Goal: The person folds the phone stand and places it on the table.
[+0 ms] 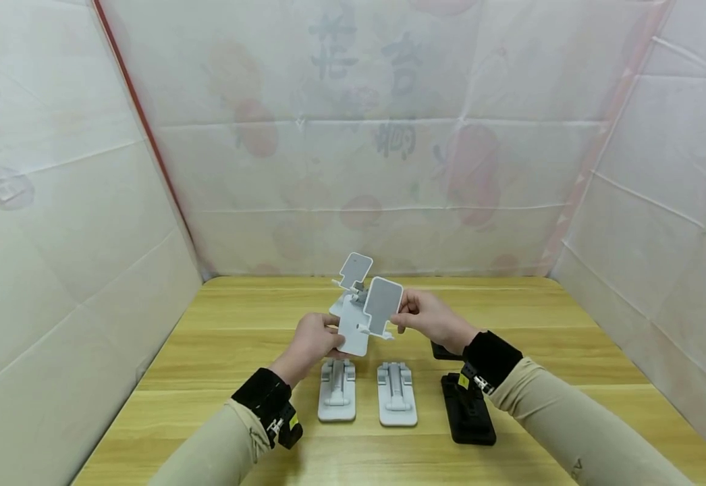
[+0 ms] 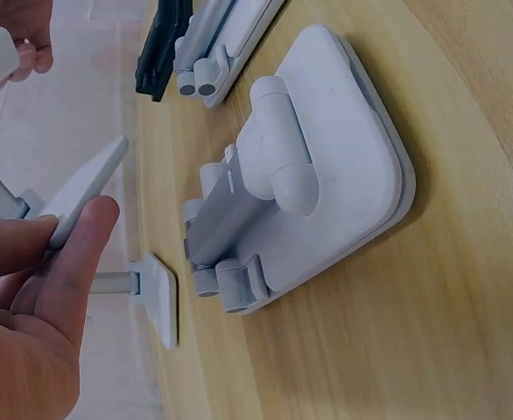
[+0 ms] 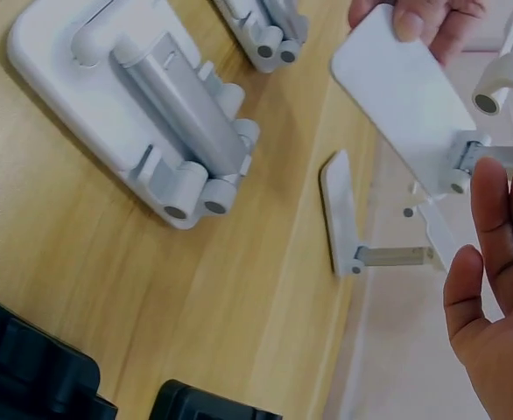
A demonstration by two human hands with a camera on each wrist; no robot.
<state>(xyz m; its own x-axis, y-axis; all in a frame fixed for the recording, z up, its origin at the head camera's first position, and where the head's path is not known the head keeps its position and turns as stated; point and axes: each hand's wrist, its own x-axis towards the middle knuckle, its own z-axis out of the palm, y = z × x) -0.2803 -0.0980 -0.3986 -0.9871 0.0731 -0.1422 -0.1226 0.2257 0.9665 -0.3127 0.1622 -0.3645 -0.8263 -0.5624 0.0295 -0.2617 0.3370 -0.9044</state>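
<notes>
A white phone stand with a grey-faced plate (image 1: 383, 306) is held up, unfolded, between the two hands. My left hand (image 1: 315, 337) pinches its flat white base (image 2: 90, 188) between thumb and fingers. At the right edge of the plate, my right hand (image 1: 428, 316) pinches with thumb and forefinger. Its other fingers (image 3: 500, 227) show loosely bent in the right wrist view, while the pinch falls outside that frame. Right behind, another unfolded white stand (image 1: 356, 268) stands on the table, partly hidden by the held one.
Two folded white phone stands (image 1: 337, 398) (image 1: 397, 401) lie side by side on the wooden table (image 1: 237, 297), below the hands. To their right lies a folded black stand (image 1: 470, 418), with another black one (image 1: 444, 352) partly behind the right wrist. Sheeted walls enclose the table.
</notes>
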